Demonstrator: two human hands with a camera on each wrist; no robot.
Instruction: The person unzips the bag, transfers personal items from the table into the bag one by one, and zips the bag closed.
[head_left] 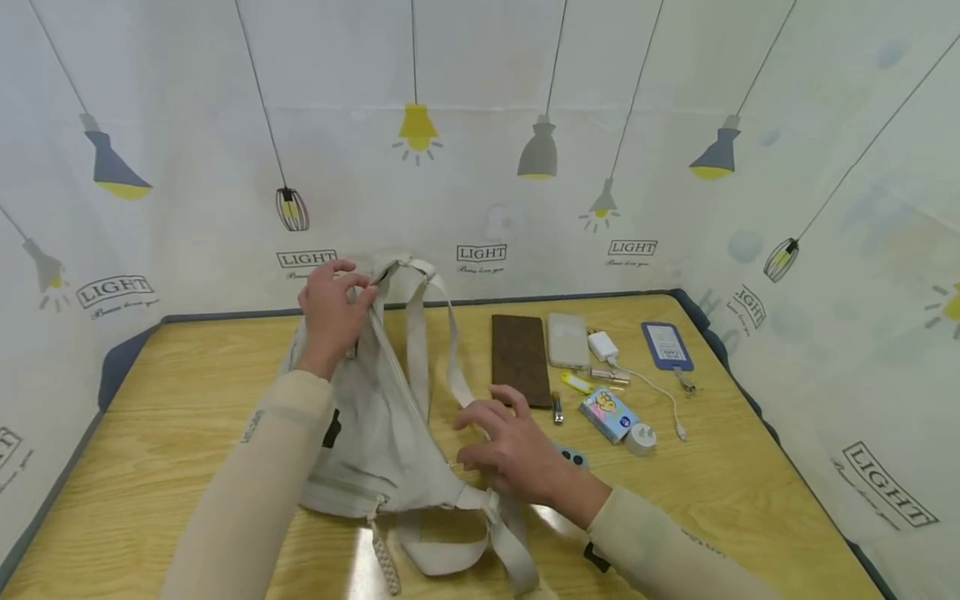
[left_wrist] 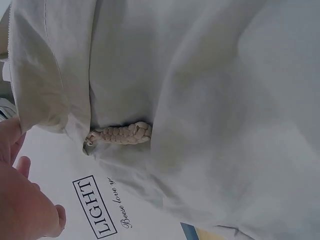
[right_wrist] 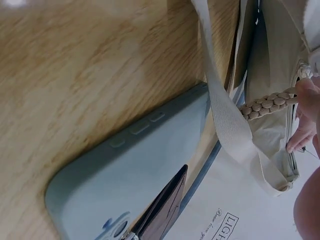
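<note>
Head view: moderate, diffuse light; glare on the near part of the table (head_left: 187,400). Printed lamp cords on the wall (head_left: 480,50) lean outward at left and right, suggesting wide-angle distortion. Left wrist view: dim, greyish; bag (left_wrist: 210,125) soft, low in contrast. Right wrist view: warmer, bright reflection on the near tabletop.

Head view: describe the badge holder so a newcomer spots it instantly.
On the wooden table, find the off-white zipped bag, then look right. The badge holder lies farthest right, past the white charger. Unlike its neighbours, it has a blue frame around a pale panel, plus a metal clip.
</note>
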